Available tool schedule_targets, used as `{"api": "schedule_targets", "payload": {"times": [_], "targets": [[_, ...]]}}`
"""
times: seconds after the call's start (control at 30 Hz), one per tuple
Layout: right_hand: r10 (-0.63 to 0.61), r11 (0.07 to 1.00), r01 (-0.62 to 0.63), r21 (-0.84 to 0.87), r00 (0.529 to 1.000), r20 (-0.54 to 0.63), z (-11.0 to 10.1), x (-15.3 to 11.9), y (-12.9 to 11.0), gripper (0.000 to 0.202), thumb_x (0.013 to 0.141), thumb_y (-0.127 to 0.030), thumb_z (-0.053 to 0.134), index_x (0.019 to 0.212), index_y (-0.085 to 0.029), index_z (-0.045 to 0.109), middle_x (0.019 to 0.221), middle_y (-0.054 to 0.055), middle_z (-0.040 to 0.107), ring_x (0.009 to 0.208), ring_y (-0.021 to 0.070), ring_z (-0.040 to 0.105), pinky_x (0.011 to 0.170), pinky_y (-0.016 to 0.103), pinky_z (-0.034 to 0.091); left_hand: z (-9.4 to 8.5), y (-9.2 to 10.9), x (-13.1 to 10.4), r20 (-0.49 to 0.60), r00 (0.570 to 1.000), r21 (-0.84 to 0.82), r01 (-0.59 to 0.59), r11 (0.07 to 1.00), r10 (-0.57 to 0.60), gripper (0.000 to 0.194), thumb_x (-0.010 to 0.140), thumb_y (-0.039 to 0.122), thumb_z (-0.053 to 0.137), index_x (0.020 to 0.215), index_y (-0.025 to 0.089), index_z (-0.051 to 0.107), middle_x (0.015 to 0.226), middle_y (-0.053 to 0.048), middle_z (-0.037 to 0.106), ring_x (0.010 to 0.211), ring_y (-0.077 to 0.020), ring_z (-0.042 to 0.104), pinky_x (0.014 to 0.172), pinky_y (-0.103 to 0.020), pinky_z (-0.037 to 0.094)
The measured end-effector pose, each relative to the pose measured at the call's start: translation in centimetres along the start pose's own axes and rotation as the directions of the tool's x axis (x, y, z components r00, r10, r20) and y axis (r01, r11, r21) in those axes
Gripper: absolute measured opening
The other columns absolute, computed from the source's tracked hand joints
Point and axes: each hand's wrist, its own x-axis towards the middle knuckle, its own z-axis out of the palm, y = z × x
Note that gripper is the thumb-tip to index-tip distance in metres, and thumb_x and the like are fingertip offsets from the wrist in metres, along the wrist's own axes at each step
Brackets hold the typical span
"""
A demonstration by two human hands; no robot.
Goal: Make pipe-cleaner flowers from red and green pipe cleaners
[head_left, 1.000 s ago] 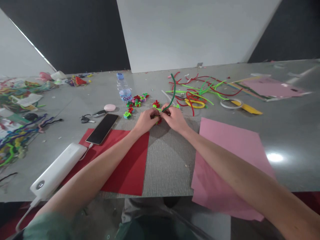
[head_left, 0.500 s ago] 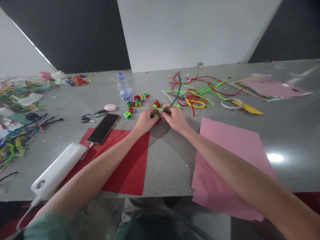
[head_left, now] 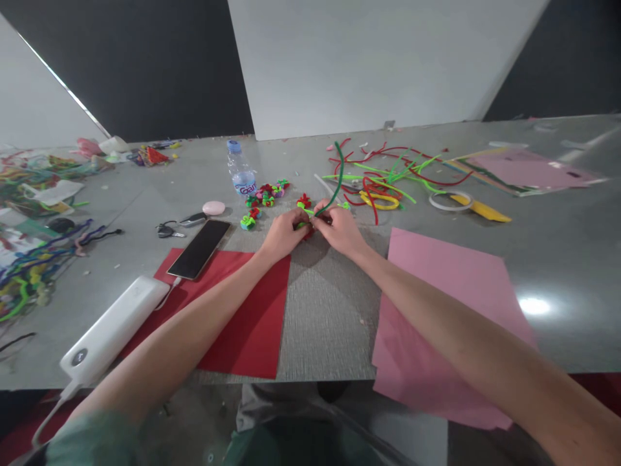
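Note:
My left hand [head_left: 284, 234] is closed in a pinch on a small pipe-cleaner piece, with bright green and red bits showing at the fingertips. Close against it, my right hand [head_left: 340, 228] pinches a dark green pipe cleaner [head_left: 341, 169], whose long free end curves upward. Fingers hide where the two meet. Just beyond the hands sits a red and green pipe-cleaner flower [head_left: 304, 201]. Several more small coloured flowers [head_left: 266, 196] lie to the left, one of them bright green [head_left: 247, 222].
Loose red and green pipe cleaners [head_left: 395, 169] lie around yellow-handled scissors [head_left: 381, 202]. A tape roll [head_left: 444, 201] is farther right. A water bottle [head_left: 241, 171], phone [head_left: 200, 250], white power bank [head_left: 114, 327], red sheet [head_left: 247, 323] and pink sheets [head_left: 446, 272] surround my arms.
The free end of the dark green pipe cleaner has swung to the left. Both hands stay in nearly the same place, still pinching.

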Motion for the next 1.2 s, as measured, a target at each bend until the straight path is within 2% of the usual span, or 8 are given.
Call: {"api": "schedule_targets", "payload": {"times": [0.5, 0.8, 1.03, 1.2], "targets": [[-0.030, 0.999, 0.029, 0.027, 0.999, 0.035, 0.0, 0.0, -0.2, 0.007, 0.090, -0.029, 0.061, 0.091, -0.025, 0.056, 0.075, 0.000, 0.065, 0.070, 0.0199, 0.060, 0.073, 0.034, 0.042, 0.0, 0.4, -0.1, -0.021, 1.000, 0.067, 0.004, 0.998, -0.003, 0.011, 0.080, 0.011, 0.060, 0.082, 0.021, 0.056, 0.068, 0.004, 0.057, 0.066, -0.0131, 0.051, 0.066, -0.027, 0.037], [-0.024, 0.999, 0.025, -0.024, 0.999, 0.046, 0.1, 0.2, 0.7, 0.011, 0.093, -0.033, 0.061, 0.090, -0.023, 0.060, 0.083, 0.004, 0.071, 0.079, 0.0224, 0.065, 0.078, 0.035, 0.045, 0.0, 0.4, -0.2, -0.028, 1.000, 0.076, -0.009, 0.997, 0.011, 0.011, 0.080, 0.010, 0.060, 0.083, 0.020, 0.057, 0.068, 0.004, 0.058, 0.067, -0.0131, 0.051, 0.066, -0.027, 0.037], [-0.022, 0.998, 0.025, -0.053, 0.998, 0.052, 0.2, 0.3, 0.8, 0.013, 0.095, -0.034, 0.061, 0.089, -0.023, 0.060, 0.085, 0.006, 0.073, 0.080, 0.0227, 0.065, 0.077, 0.035, 0.044, 0.0, 0.6, -0.2, -0.038, 0.999, 0.097, -0.017, 0.995, 0.021, 0.016, 0.080, 0.008, 0.061, 0.090, 0.020, 0.061, 0.072, 0.003, 0.064, 0.070, -0.0144, 0.059, 0.070, -0.027, 0.039], [-0.028, 0.999, 0.030, -0.042, 0.998, 0.050, 0.2, 0.3, 0.9, 0.012, 0.095, -0.033, 0.062, 0.089, -0.023, 0.060, 0.085, 0.006, 0.073, 0.081, 0.0231, 0.066, 0.078, 0.035, 0.045, 0.0, 0.5, -0.2, -0.048, 0.999, 0.092, -0.013, 0.996, 0.018, 0.012, 0.080, 0.010, 0.061, 0.086, 0.020, 0.058, 0.069, 0.004, 0.060, 0.067, -0.0133, 0.054, 0.067, -0.027, 0.038]]}}
